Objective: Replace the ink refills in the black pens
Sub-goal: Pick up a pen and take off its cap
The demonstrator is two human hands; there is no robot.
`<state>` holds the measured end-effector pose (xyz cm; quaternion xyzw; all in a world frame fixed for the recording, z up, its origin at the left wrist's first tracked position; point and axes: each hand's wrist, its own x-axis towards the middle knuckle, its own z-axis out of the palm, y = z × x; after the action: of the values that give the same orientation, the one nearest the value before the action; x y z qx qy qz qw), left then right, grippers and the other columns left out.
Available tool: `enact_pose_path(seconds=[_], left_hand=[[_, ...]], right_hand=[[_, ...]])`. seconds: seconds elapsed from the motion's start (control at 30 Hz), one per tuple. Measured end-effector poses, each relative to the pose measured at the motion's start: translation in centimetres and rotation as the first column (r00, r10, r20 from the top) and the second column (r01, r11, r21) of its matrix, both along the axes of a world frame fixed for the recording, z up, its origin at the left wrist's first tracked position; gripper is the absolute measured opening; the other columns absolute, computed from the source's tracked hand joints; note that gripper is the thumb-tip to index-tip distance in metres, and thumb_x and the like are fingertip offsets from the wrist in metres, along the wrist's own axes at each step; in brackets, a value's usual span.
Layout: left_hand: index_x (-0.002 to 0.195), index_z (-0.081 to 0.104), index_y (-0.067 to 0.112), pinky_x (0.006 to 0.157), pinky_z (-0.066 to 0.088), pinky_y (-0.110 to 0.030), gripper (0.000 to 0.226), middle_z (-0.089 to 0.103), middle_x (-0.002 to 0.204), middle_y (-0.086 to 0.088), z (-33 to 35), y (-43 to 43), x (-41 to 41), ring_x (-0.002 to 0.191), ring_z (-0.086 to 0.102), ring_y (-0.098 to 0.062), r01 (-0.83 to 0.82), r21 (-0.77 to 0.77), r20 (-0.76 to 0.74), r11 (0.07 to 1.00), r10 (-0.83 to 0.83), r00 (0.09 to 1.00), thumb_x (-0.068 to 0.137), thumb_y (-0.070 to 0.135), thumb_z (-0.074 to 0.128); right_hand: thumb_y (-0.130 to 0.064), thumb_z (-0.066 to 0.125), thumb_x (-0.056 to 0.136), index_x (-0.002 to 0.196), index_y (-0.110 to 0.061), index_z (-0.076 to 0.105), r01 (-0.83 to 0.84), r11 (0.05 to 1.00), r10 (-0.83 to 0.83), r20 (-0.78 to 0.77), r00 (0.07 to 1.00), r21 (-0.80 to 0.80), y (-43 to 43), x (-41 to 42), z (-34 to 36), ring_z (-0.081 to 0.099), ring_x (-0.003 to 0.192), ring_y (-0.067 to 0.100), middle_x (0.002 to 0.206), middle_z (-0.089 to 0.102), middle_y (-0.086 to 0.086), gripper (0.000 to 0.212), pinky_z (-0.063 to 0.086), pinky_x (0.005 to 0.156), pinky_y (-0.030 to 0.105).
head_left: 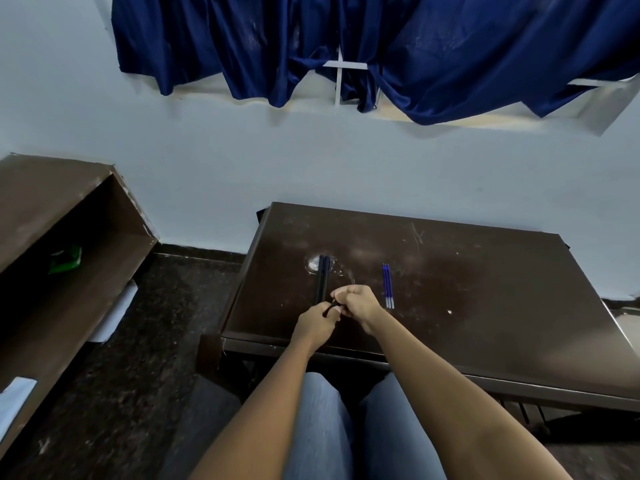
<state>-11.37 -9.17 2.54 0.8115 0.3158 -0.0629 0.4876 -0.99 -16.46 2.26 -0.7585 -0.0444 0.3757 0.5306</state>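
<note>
Black pen (331, 305), pinched at the table's near edge between left hand (316, 323) and right hand (358, 303), both closed narrow on it with fingertips meeting, looks to be getting twisted apart, though most of it is hidden. Risk: a slip or over-twist at the joint could drop a small part off the near edge of the table (485, 306), or knock the spare black pens (322, 280) lying just beyond the left hand. Blue refills (388, 286) lie untouched to the right, a little farther, apart from both hands.
</note>
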Motion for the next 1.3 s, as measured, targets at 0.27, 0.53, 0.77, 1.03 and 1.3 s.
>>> enact_pose_path(seconds=[0.27, 0.53, 0.77, 1.03, 1.3], left_hand=[[0.080, 0.063, 0.014, 0.079, 0.041, -0.031, 0.040, 0.062, 0.095, -0.005, -1.3, 1.1, 1.5, 0.089, 0.058, -0.020, -0.112, -0.109, -0.056, 0.988, 0.106, 0.993, 0.100, 0.027, 0.031], [0.083, 0.064, 0.017, 0.051, 0.039, -0.025, 0.031, 0.056, 0.073, -0.001, -3.2, 2.1, 1.1, 0.058, 0.049, -0.012, -0.288, -0.161, -0.013, 0.944, 0.290, 0.957, 0.097, 0.024, 0.037], [0.092, 0.067, 0.017, 0.054, 0.040, -0.021, 0.031, 0.057, 0.072, 0.002, -3.3, 1.9, 0.7, 0.060, 0.050, -0.009, -0.316, -0.142, 0.034, 0.938, 0.324, 0.946, 0.098, 0.025, 0.037], [0.096, 0.066, 0.015, 0.047, 0.037, -0.017, 0.027, 0.058, 0.070, -0.001, -2.2, 1.1, -0.1, 0.055, 0.050, -0.008, -0.297, -0.138, 0.098, 0.945, 0.312, 0.945, 0.099, 0.029, 0.042], [0.091, 0.065, 0.004, 0.060, 0.039, -0.023, 0.032, 0.062, 0.075, -0.003, 0.4, -1.2, -0.1, 0.069, 0.055, -0.014, -0.157, -0.047, 0.042, 0.986, 0.159, 0.986, 0.097, 0.016, 0.037]], right_hand=[[-0.003, 0.046, 0.093, 0.081, -0.013, 0.065, 0.037, 0.999, -0.036, 0.031, 0.999, -0.036, 2.0, 1.9, -2.8, 0.053, 0.068, 0.012, 0.080, 0.061, 0.002, 0.024, 0.045, 0.060, 0.022], [-0.011, 0.055, 0.090, 0.078, -0.017, 0.063, 0.325, 0.931, -0.304, 0.140, 0.942, -0.165, 1.6, 4.0, -5.4, 0.064, 0.096, 0.026, 0.096, 0.068, 0.010, 0.015, 0.052, 0.093, 0.040], [-0.003, 0.063, 0.087, 0.099, -0.009, 0.066, 0.261, 0.954, -0.242, 0.134, 0.961, -0.149, 1.1, 3.5, -5.5, 0.064, 0.073, 0.016, 0.089, 0.065, 0.006, 0.014, 0.054, 0.075, 0.025], [-0.026, 0.067, 0.088, 0.098, -0.009, 0.064, 0.238, 0.967, -0.227, 0.120, 0.967, -0.087, -0.4, 2.0, -3.6, 0.060, 0.058, 0.011, 0.071, 0.066, 0.003, 0.020, 0.051, 0.058, 0.021], [-0.020, 0.071, 0.085, 0.076, -0.009, 0.064, 0.091, 0.995, -0.073, -0.318, 0.945, 0.040, -1.3, -0.8, 0.0, 0.048, 0.045, 0.004, 0.054, 0.057, -0.002, 0.016, 0.038, 0.040, 0.012]])
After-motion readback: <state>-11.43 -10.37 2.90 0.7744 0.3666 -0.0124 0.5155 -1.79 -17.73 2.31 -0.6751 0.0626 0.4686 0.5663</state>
